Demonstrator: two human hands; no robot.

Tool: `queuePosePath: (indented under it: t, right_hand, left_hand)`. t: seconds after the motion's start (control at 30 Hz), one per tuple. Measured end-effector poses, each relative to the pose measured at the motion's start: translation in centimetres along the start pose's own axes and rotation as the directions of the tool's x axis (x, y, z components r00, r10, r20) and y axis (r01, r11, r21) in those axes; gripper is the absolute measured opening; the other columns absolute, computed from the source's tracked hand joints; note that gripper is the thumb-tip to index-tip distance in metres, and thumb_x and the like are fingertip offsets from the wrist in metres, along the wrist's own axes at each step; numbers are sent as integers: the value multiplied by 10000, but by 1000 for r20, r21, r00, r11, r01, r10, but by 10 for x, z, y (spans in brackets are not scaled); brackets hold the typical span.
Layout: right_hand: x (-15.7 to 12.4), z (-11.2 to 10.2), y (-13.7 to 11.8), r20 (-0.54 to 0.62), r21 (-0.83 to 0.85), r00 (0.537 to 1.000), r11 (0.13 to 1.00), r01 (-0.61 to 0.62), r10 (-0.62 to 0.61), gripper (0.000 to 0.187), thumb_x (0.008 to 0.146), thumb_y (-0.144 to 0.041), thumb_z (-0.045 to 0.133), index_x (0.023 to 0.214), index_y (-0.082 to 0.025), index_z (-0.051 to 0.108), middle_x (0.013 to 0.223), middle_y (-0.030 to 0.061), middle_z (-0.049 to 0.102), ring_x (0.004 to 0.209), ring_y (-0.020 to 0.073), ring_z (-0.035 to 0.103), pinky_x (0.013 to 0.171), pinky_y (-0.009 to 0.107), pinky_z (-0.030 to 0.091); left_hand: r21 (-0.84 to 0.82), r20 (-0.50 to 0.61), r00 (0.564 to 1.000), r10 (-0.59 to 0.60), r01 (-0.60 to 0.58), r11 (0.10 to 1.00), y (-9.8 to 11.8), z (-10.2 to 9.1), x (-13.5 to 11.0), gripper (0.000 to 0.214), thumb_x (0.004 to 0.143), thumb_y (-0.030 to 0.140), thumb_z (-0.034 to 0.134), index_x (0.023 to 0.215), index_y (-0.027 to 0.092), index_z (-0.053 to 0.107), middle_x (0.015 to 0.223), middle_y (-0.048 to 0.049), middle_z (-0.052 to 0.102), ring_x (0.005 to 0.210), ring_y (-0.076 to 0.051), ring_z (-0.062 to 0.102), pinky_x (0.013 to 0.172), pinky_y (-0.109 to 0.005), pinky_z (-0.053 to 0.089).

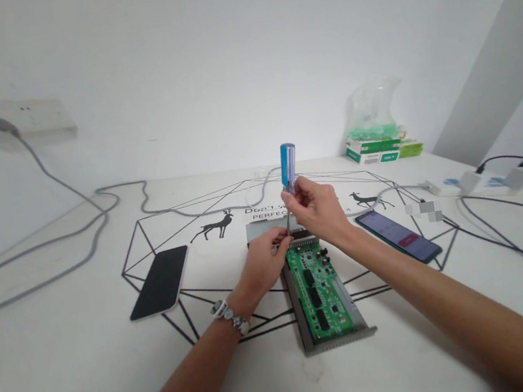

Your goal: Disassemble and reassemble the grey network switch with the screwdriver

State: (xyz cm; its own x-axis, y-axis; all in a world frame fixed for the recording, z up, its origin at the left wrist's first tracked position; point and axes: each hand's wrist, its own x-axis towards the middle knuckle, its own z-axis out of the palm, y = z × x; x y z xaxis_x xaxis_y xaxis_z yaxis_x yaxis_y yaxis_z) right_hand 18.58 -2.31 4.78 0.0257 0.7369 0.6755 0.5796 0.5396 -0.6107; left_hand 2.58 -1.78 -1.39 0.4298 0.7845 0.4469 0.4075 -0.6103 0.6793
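Observation:
My right hand (316, 206) is closed around the lower handle of a screwdriver (288, 164), which has a blue and clear striped grip and stands nearly upright. Its shaft points down to the far end of an open metal casing (304, 330). Inside the casing lies a green circuit board (322, 292) with black chips and small parts. My left hand (267, 257) is pinched close to the shaft's lower end, at the casing's far left corner. Fingers hide the screwdriver's tip and whatever the left fingertips hold. Behind the hands, a grey metal plate (257, 229) is partly covered.
A dark-screened phone (161, 283) lies on the left, and a lit phone (398, 238) on the right. Grey cable (156, 212) runs across the white table (73, 381). Small boxes and a plastic bag (374, 113) stand at the back right, near a power strip (480, 184) with black cables.

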Motion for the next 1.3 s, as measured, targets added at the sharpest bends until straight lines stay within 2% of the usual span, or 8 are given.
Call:
queuePosePath:
  t: [0.23, 0.43, 0.5, 0.6, 0.73, 0.93, 1.1, 1.3]
  right_hand:
    - [2, -9, 5, 166, 190, 986, 982, -23, -9, 329, 925, -518, 541, 811, -213, 500, 658, -18, 553, 570, 114, 524, 514, 229, 417]
    - [10, -21, 7, 478, 378, 878, 896, -233, 27, 364, 904, -582, 539, 944, -220, 544, 684, -23, 579, 524, 116, 539, 424, 225, 415]
    - [10, -21, 6, 444, 350, 893, 903, -251, 76, 373, 885, -582, 564, 967, -219, 567, 659, -32, 572, 498, 114, 525, 425, 234, 403]
    - [6, -15, 4, 169, 219, 977, 961, -169, 133, 366, 829, -564, 652, 911, -215, 578, 580, -55, 526, 480, 106, 483, 471, 245, 383]
    - [2, -8, -3, -33, 20, 997, 997, -73, 74, 333, 800, -515, 697, 792, -211, 562, 589, -28, 574, 538, 123, 523, 558, 265, 409]
    - [3, -6, -12, -46, -114, 998, 992, -51, 46, 280, 853, -461, 629, 755, -214, 542, 608, -8, 611, 564, 143, 560, 594, 280, 416]
    - [4, -12, -9, 76, -16, 997, 1000, 23, -22, 264, 905, -436, 573, 788, -203, 535, 671, -2, 602, 620, 140, 564, 616, 276, 429]
    - [6, -20, 5, 181, 82, 983, 996, 31, -45, 303, 947, -484, 494, 889, -200, 581, 815, 25, 589, 705, 153, 559, 613, 282, 450]
  left_hand:
    - [-165, -32, 999, 22, -28, 986, 2, -1, 1, 239, 937, 233, 533, 1100, 141, 682, 1098, -87, 747, 1001, -216, 699, 941, -337, 526]
    - [-290, -2, 1000, 24, -23, 957, -3, -1, 2, 231, 950, 269, 541, 1084, 147, 684, 1047, -79, 764, 954, -208, 728, 905, -328, 564]
    - [-302, -13, 1000, 11, -15, 953, -4, 0, 2, 229, 947, 274, 551, 1079, 143, 685, 1036, -82, 767, 935, -207, 734, 900, -331, 571]
    - [-310, -44, 999, -20, 6, 951, -3, 2, 2, 219, 932, 262, 568, 1067, 133, 682, 1008, -91, 770, 918, -213, 739, 890, -339, 579]
    - [-312, -57, 998, -36, 16, 950, 2, 3, 2, 200, 916, 246, 577, 1028, 124, 690, 994, -99, 770, 927, -224, 740, 886, -347, 584]
    - [-293, -73, 997, -30, 7, 956, 4, 2, 3, 185, 912, 240, 583, 997, 131, 705, 975, -86, 771, 913, -218, 739, 882, -343, 584]
    - [-265, -78, 997, -28, 7, 964, 0, 3, 3, 185, 906, 250, 600, 992, 130, 710, 977, -86, 766, 911, -212, 733, 890, -333, 579]
    - [-312, -21, 1000, 5, -11, 950, 0, 0, 3, 303, 934, 237, 538, 1187, 131, 668, 1148, -100, 739, 986, -205, 722, 934, -336, 567]
